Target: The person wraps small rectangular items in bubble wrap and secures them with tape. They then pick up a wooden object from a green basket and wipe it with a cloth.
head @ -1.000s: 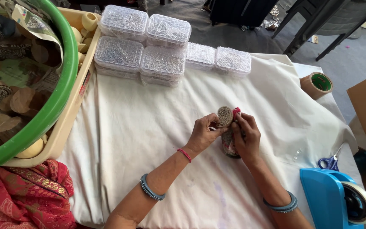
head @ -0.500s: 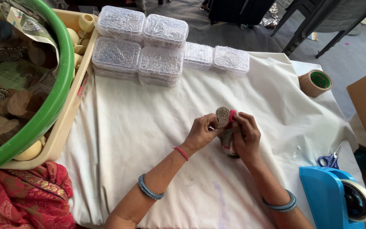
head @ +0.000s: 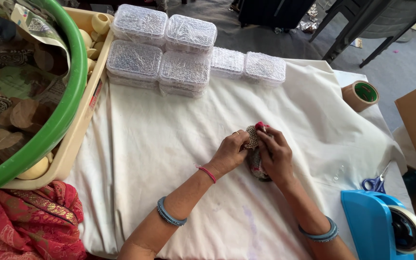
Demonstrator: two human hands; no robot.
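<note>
My left hand [head: 228, 153] pinches a small round patterned disc [head: 252, 136], beige with a dark lacy design, and holds it upright above the white cloth [head: 169, 159]. My right hand [head: 275, 155] meets it from the right, fingers on the disc and on a small pink piece [head: 261, 125] at its top. Under my right palm lies a dark patterned bundle [head: 256, 166], mostly hidden. Both wrists wear blue bangles; a red thread circles the left wrist.
Several clear lidded boxes [head: 169, 48] of small silvery items are stacked at the cloth's far edge. A green tub [head: 63, 110] of patterned wooden pieces sits in a beige tray [head: 80, 137] at left. Brown tape roll [head: 360, 95], blue-handled scissors [head: 375, 182], blue tape dispenser [head: 386, 226] and red fabric [head: 25, 226] surround.
Both hands have stayed together on the disc, shifting slightly downward and right over the cloth; the fingers have adjusted their hold a little.
</note>
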